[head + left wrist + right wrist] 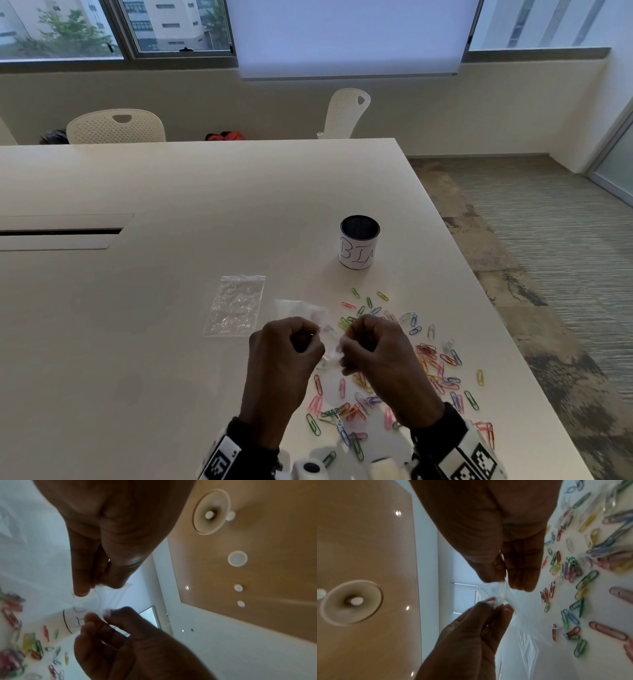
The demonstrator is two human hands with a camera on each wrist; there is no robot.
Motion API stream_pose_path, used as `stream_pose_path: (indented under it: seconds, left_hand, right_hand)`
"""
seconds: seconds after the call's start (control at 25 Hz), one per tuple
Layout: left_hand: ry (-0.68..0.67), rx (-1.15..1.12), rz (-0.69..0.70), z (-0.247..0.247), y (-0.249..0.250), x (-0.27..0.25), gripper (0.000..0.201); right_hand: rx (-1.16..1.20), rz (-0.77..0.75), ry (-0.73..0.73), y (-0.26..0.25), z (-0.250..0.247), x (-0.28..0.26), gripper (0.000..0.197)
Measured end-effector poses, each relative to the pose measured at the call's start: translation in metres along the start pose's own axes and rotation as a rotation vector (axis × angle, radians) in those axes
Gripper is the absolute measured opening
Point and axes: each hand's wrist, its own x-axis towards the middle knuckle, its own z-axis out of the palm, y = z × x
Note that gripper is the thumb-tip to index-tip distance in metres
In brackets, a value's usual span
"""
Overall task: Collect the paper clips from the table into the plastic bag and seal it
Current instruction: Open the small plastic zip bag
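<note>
Both of your hands are raised just above the table [171,205], nearest the head camera. Your left hand [284,349] and right hand [373,346] each pinch one lip of the clear bag [327,334] between thumb and fingertips; the remaining fingers are curled.

Position of task items:
- The bag hangs between your hands, its mouth at the pinch points and its body trailing away toward the table. It appears empty.
- The clips [431,359] lie scattered on the table, below and to the right of your hands. None is in the bag yet.
- A second bag [236,305] lies flat to the left. A cup [359,241] stands beyond the clips.

Step in hand (judged): opening the bag mouth.

Procedure:
1. Keep each pinch on a single lip only. The wrist views show the film bunched at your fingertips [520,585]; a pinch catching both layers will not part the seal.
2. Pull the lips apart evenly, starting at one end of the strip.
3. Avoid tugging hard; thin film stretches or tears.
4. Once the mouth is open, hold it with your left hand and lower it beside the clips.
</note>
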Motion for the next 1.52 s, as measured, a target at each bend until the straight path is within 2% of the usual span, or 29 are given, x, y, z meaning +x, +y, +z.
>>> stream_pose_path:
  seconds: [0.12,0.2,0.28,0.44,0.68,0.76,0.84,0.92,1.04,1.24,1.52]
  left_hand:
    - [-0.032,0.092,0.08,0.001,-0.001,0.0,0.015]
    - [-0.05,0.115,0.131,0.001,0.0,0.0,0.013]
    - [-0.051,0.116,0.165,0.0,0.002,0.001,0.01]
    - [-0.004,0.129,0.167,-0.003,0.004,0.005,0.01]
    - [0.088,0.239,0.154,-0.008,0.005,0.009,0.016]
    - [0.107,0.222,0.159,-0.009,0.005,0.011,0.013]
    - [0.11,0.156,0.15,-0.007,0.007,0.011,0.011]
    - [0.1,0.076,0.127,-0.005,0.011,0.01,0.016]
    - [0.077,0.042,0.099,-0.004,0.014,0.01,0.023]
    - [0.097,0.08,0.107,-0.005,0.015,0.01,0.021]
    - [0.091,0.075,0.096,-0.008,0.017,0.008,0.017]
  right_hand:
    - [-0.242,-0.192,0.041,-0.004,0.008,0.001,0.016]
    - [-0.263,-0.295,0.102,-0.009,0.012,0.004,0.014]
    - [-0.261,-0.327,0.118,-0.013,0.011,0.008,0.007]
    - [-0.265,-0.321,0.115,-0.019,0.01,0.01,0.011]
    - [-0.47,-0.278,0.226,-0.028,0.001,0.012,0.014]
    - [-0.441,-0.251,0.236,-0.029,-0.002,0.011,0.012]
    - [-0.356,-0.194,0.173,-0.03,0.001,0.009,0.015]
    - [-0.284,-0.124,0.085,-0.03,0.006,0.007,0.023]
    - [-0.231,-0.081,0.096,-0.027,0.009,0.008,0.029]
    - [-0.34,-0.125,0.213,-0.023,0.005,0.012,0.025]
    - [-0.408,-0.192,0.23,-0.025,0.003,0.02,0.025]
